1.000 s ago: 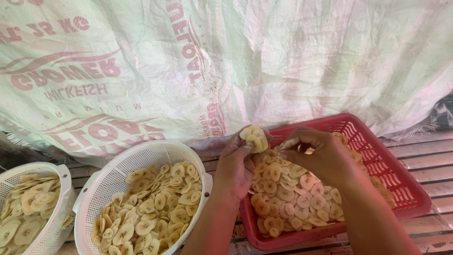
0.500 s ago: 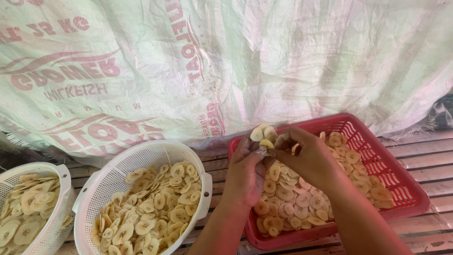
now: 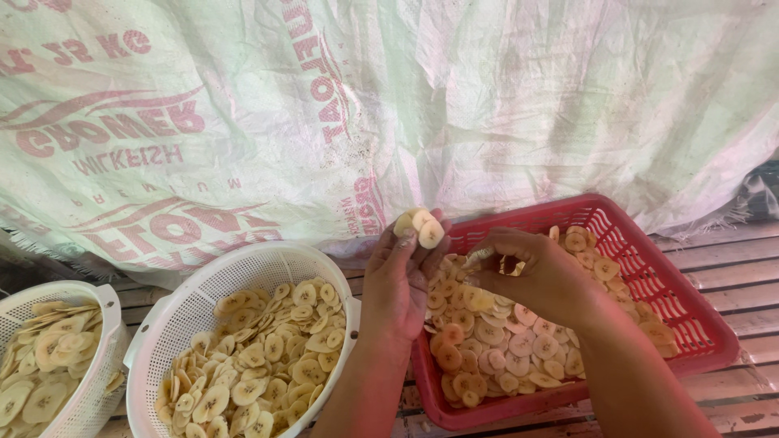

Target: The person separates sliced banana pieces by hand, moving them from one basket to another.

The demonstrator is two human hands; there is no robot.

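Banana slices (image 3: 420, 227) pinched in left hand (image 3: 398, 284); right hand (image 3: 535, 276) curled, grip unclear, over red basket (image 3: 698, 324); printed white sack (image 3: 324, 105) behind.

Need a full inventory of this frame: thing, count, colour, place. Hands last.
red basket: one, red plastic mesh, right of centre on the slats, holds pale yellow slices
middle colander: one, white, left of the red basket, filled with slices
left colander: one, white, cut off at the left edge, also holds slices
held slices: a few, pale yellow, in the left hand's fingertips
sacking: white woven sheet with red print, hung across the back
slatted surface: grey-brown wood, under everything
left hand: raised over the red basket's left rim, pinching the held slices
right hand: over the red basket, fingers curled; whether it holds anything is unclear
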